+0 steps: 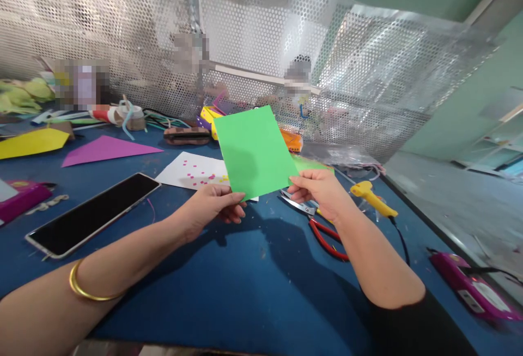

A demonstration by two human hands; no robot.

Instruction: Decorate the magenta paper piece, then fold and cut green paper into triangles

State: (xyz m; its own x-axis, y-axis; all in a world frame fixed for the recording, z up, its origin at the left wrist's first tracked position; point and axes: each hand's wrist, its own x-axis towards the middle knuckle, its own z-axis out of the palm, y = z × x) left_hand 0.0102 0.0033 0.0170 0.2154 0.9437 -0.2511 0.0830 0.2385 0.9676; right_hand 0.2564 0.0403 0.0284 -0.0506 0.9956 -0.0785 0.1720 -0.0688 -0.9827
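Behind the green sheet (254, 152), a white paper (192, 171) lies half hidden.

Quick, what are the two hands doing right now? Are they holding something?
Left hand: closed, pinching the lower left corner of the green paper.
Right hand: closed, pinching the lower right corner of the same green paper, above the scissors.

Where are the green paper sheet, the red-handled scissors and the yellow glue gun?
green paper sheet (254, 152), head view, middle of its face
red-handled scissors (324, 239), head view, on a red handle
yellow glue gun (371, 197), head view, on its yellow body
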